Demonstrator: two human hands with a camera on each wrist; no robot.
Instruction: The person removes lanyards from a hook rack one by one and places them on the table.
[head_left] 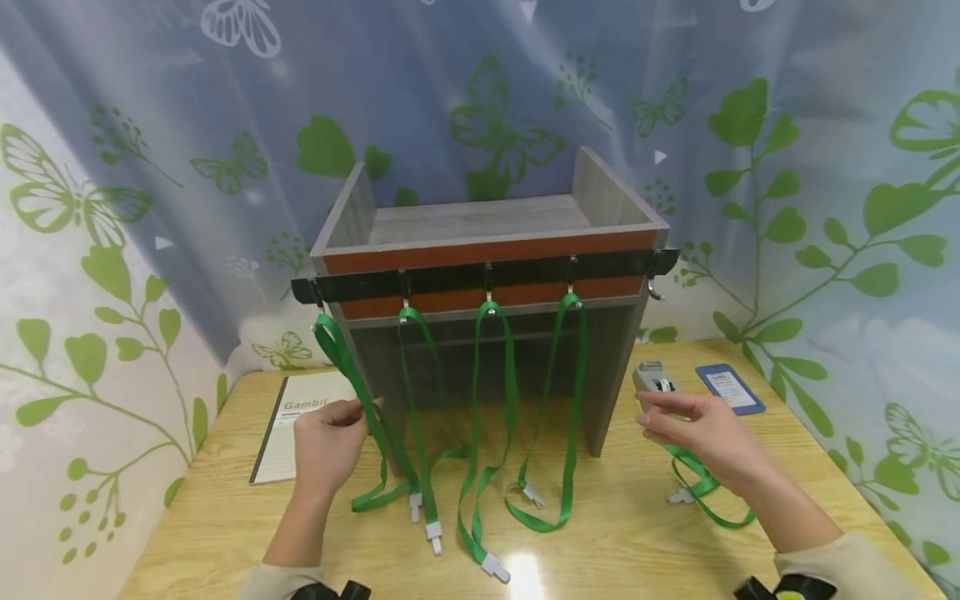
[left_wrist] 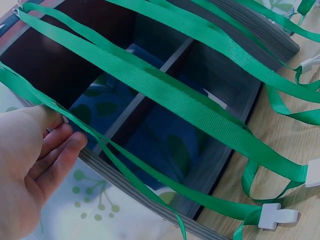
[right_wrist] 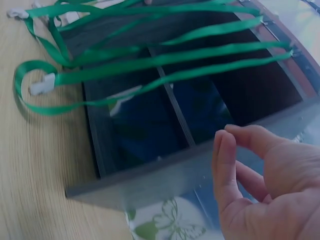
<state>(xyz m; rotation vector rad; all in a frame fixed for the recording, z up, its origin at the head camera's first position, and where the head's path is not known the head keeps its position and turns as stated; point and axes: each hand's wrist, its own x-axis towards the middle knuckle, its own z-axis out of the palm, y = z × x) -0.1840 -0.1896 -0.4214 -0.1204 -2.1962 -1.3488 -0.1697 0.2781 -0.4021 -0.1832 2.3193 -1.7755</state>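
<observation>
Several green lanyards [head_left: 574, 400] with pale clips hang from the hooks on a dark bar across the front of a grey shelf unit [head_left: 624, 350]. My left hand [head_left: 330, 442] pinches the strap of the leftmost lanyard [head_left: 341, 354] between thumb and finger, beside the unit's left wall. In the left wrist view this strap crosses the fingertips. To the right of the unit, my right hand [head_left: 701, 433] is raised over the table, thumb and fingertips close together and nothing between them. The rightmost hook [head_left: 654, 287] carries no lanyard.
Another green lanyard [head_left: 705, 483] with a pale clip lies on the table beneath my right hand. Beyond are a small grey object [head_left: 654, 375] and a blue card holder [head_left: 730, 389]. A notebook [head_left: 288, 417] lies at the left. Patterned curtain [head_left: 465, 75] surrounds the wooden table [head_left: 217, 517].
</observation>
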